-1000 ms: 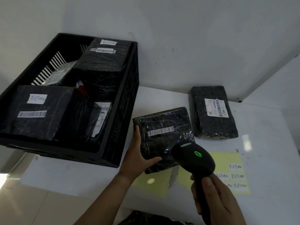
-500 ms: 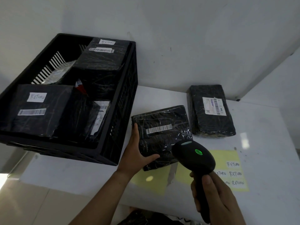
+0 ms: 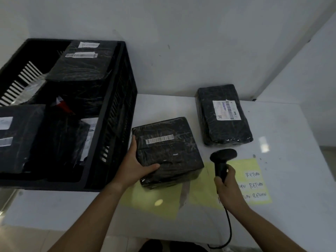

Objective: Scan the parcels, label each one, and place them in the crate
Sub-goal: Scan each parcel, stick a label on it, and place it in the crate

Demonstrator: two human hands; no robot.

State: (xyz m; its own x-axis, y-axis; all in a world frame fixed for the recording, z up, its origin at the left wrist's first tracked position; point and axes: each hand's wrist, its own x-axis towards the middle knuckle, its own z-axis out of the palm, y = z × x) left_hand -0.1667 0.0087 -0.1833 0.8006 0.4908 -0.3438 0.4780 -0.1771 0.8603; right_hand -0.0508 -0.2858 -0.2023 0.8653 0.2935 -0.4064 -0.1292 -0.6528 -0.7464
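A black wrapped parcel [image 3: 169,151] with a white barcode strip lies on the white table, just right of the black crate [image 3: 116,124]. My left hand [image 3: 134,166] grips its near left corner, thumb on top. My right hand [image 3: 227,188] holds a black barcode scanner [image 3: 222,159] by the handle, low over the table to the right of that parcel. A second black parcel [image 3: 223,115] with a printed shipping label lies further back right. The crate holds several black parcels, some with RETURN labels.
A yellow sheet of handwritten RETURN labels [image 3: 254,184] lies on the table under my right hand. The scanner's cable [image 3: 229,230] trails off the near table edge. White walls close in behind and to the right.
My right hand has lowered the scanner and moved it right, away from above the parcel toward the label sheet. My left hand still grips the parcel's corner.
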